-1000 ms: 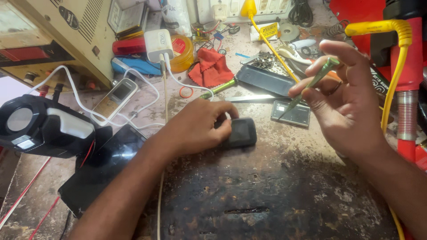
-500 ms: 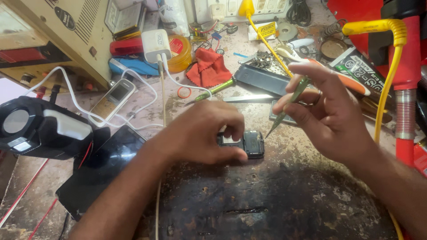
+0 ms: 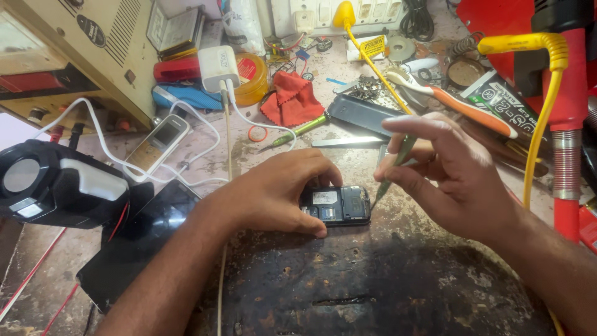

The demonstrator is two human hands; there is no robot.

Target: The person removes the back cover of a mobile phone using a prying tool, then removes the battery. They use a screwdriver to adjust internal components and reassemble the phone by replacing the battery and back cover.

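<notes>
Phone (image 3: 339, 204), small and dark, lies flat on the worn tabletop (image 3: 373, 280) with its back off, so we see the open compartment and a pale label inside. It sits near the middle of the scene, between our two hands.

Our left hand (image 3: 273, 193) rests over the phone's left end, its fingers (image 3: 311, 227) curled narrowly around the edge and pressing it down against the tabletop. Our right hand (image 3: 454, 180) is just to the right of the phone, its fingers pinched on a thin green-handled screwdriver (image 3: 393, 168). The tool slants down and left, and its tip meets the phone's right edge; we cannot tell whether it is inside a seam or only touching.

Behind the phone lie a flat dark cover (image 3: 367, 115), a metal strip (image 3: 348, 142) and a second green screwdriver (image 3: 298, 132). A red cloth (image 3: 293, 99) is bunched farther back, beside a round yellow tin (image 3: 252, 78) and a white charger (image 3: 219, 65) with its cable trailing forward. A pale keypad phone (image 3: 155, 144) lies to the left, near a black lamp-like device (image 3: 56, 183) and a beige power unit (image 3: 74, 56). A toothbrush (image 3: 454, 96) with an orange handle lies at upper right, and a red stand (image 3: 566, 124) with a yellow cable (image 3: 541, 112) rises along the right edge.
</notes>
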